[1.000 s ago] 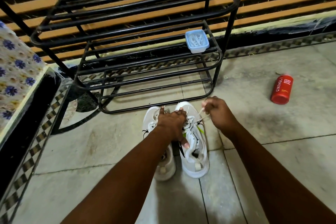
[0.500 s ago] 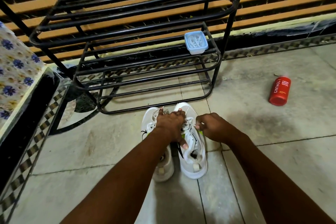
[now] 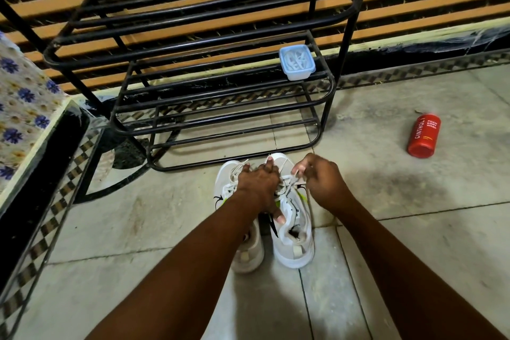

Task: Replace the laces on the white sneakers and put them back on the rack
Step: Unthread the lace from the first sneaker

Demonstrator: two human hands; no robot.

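On the grey tiled floor (image 3: pixel 138 215), before the black metal-tube shoe rack (image 3: pixel 193 119), two white sneakers (image 3: pixel 294 254) stand side by side. The left hand (image 3: pixel 258 182) presses flat on the right one; the right hand (image 3: pixel 320 179) pinches its white lace (image 3: pixel 296 180).

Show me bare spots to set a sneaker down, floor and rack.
Free: floor between right sneaker and red bottle; floor left of left sneaker; rack shelves left of blue container. Crowded: the sneakers' toes, where left hand presses and right hand pinches a lace.
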